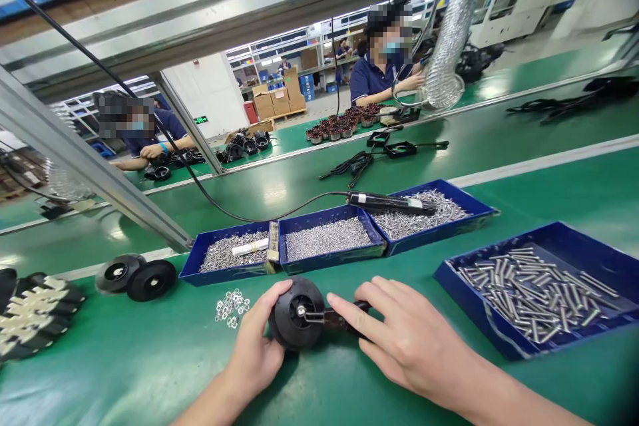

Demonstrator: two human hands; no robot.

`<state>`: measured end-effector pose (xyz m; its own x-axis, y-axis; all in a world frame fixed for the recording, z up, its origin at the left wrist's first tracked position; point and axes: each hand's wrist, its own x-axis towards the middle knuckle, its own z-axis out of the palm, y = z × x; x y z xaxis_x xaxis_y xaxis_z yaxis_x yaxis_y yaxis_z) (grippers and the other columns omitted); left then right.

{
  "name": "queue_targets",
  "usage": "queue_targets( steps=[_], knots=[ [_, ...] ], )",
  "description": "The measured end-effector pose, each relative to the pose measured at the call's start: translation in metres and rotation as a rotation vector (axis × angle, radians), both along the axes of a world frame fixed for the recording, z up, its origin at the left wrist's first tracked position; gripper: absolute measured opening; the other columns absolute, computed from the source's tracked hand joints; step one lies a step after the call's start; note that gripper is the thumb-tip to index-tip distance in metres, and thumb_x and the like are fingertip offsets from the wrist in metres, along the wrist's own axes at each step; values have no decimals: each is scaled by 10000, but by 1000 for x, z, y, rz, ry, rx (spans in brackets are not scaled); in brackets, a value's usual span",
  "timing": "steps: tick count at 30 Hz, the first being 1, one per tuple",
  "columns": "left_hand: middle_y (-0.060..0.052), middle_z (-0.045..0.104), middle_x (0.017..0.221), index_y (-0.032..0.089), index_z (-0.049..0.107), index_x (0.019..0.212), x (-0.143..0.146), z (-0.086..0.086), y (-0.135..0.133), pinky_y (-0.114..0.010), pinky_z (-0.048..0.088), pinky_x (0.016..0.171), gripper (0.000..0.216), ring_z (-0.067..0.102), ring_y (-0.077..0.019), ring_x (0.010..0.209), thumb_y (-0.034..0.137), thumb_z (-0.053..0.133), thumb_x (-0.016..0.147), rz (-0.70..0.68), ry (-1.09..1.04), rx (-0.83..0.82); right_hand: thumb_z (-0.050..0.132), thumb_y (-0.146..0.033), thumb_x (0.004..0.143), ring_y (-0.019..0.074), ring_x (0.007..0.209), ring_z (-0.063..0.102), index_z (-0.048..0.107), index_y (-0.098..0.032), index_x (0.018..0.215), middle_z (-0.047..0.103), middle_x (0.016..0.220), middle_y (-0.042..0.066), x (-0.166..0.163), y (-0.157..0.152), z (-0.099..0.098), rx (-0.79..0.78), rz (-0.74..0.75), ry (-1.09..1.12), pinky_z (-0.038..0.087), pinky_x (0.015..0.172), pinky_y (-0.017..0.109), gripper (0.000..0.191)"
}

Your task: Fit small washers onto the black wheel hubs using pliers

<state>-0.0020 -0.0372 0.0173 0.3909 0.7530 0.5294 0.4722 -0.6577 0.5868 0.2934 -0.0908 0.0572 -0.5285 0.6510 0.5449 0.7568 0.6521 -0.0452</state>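
My left hand (259, 339) is closed around the rim of a round black plastic wheel (288, 327), held tilted just above the green bench. A small metal shaft end shows at the wheel's hub. My right hand (399, 333) grips a dark-handled tool (339, 321) that looks like retaining-ring pliers, its forefinger stretched along it. The tool's two thin metal prongs reach the hub. To the left of my left hand lies a loose cluster of small shiny rings (232, 307).
Three blue trays of small metal parts (332, 249) stand behind my hands, an electric screwdriver (392, 203) across the right one. A blue tray of metal pins (492, 319) is at right. Black discs (151, 280) and stacked parts (34, 316) lie left. Co-workers sit across the line.
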Motion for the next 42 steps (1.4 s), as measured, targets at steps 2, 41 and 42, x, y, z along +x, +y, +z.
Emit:
queue_targets(
  steps=[2,41,42],
  knots=[
    [-83,742,1406,310,575,1498,0,2,0,-355,617,1097,643,745,-248,1262,96,720,909,-1,2,-12,554,-111,979,262,844,531,553,-202,1546,645,1020,116,0,0,1,-1,2,-1,398,723,378,574],
    [-131,728,1407,254,527,1527,-4,8,3,-419,632,1083,663,732,-278,1284,52,663,911,-135,66,85,539,-14,877,219,815,519,550,-262,1547,595,987,55,9,8,0,-157,57,4,406,701,338,714],
    [-139,717,1430,255,506,1555,-6,8,4,-431,630,1090,691,722,-286,1304,44,646,912,-160,89,74,543,-18,875,221,813,512,553,-261,1541,591,977,53,10,9,-1,-149,63,3,400,697,339,709]
  ],
)
